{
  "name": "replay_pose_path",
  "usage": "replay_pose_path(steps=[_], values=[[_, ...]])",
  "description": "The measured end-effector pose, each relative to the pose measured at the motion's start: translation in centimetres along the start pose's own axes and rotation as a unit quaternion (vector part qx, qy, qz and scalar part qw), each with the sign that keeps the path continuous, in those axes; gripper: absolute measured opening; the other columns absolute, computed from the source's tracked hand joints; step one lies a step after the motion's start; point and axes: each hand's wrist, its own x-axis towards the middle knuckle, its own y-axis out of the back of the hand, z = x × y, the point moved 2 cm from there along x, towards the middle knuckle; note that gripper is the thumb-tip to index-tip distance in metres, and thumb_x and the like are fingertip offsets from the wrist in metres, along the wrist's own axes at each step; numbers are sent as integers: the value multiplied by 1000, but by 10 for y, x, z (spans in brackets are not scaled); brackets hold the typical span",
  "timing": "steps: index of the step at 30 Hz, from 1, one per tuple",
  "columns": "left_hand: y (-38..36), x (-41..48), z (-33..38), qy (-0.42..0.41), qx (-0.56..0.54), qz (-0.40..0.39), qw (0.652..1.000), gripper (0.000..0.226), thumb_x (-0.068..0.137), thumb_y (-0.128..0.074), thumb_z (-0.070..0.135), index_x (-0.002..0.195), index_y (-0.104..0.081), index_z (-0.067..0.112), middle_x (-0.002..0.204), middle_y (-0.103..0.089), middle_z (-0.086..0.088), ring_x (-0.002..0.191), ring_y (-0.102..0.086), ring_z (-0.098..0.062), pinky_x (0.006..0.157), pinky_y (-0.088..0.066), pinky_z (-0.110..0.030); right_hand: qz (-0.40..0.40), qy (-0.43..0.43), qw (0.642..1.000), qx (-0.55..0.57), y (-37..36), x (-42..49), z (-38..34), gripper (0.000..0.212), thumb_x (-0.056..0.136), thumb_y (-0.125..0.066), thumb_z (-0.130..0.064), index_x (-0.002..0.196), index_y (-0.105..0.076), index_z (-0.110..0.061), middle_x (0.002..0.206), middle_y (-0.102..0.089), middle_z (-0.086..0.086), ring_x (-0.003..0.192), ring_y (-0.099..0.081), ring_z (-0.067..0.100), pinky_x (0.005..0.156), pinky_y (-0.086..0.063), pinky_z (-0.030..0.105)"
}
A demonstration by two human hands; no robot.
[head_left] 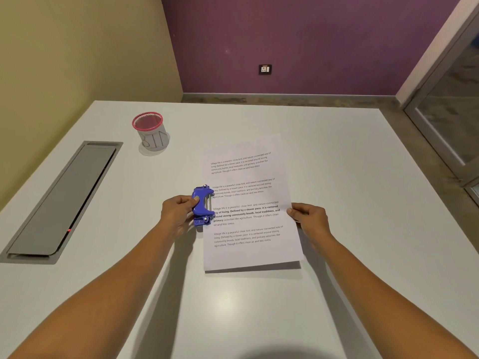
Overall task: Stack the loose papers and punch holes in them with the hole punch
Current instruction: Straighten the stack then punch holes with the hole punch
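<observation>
A stack of white printed papers (248, 203) lies on the white table (259, 307), lifted a little at its near edge so that a shadow shows beneath. A blue hole punch (202, 205) sits over the middle of the stack's left edge, its jaw on the paper. My left hand (177, 212) grips the punch from the left, thumb on its top. My right hand (309, 218) pinches the stack's right edge at mid height. How many sheets are in the stack cannot be told.
A pink mesh cup (150, 132) with a white label stands at the back left. A grey cable hatch (62, 200) is set into the table's left side. The table's right edge runs beside a glass door (451, 120).
</observation>
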Motion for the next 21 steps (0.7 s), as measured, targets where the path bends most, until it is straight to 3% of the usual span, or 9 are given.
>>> replay_pose_path(steps=[10,15,17,21], values=[[-6,11,-6,0,51,34,998,21,85,-62,2,66,-51,6,67,-53,-8,36,-56,-4,35,-44,-12,-6,-32,999,-16,-5,5,8,28,80,-67,-3,109,-66,1,108,-68,16,90,-64,24,96,-50,37],[-9,18,-12,4,94,44,995,25,84,-62,1,64,-48,6,61,-45,-6,19,-35,-1,28,-29,-8,-1,-46,999,-24,-8,8,14,30,80,-68,-3,110,-66,1,105,-69,17,89,-64,26,89,-52,36],[-9,21,-13,0,117,50,992,24,84,-64,4,64,-50,8,64,-48,-7,24,-40,-2,29,-32,-9,-1,-51,998,-26,-8,9,16,29,80,-68,-3,109,-66,1,102,-68,16,88,-64,26,86,-53,35],[-11,27,-16,-7,131,70,989,24,83,-65,6,65,-50,10,70,-53,-5,51,-48,-13,32,-40,-11,1,-56,998,-32,-10,9,19,27,79,-69,-3,105,-68,0,107,-69,18,97,-66,32,95,-51,41]])
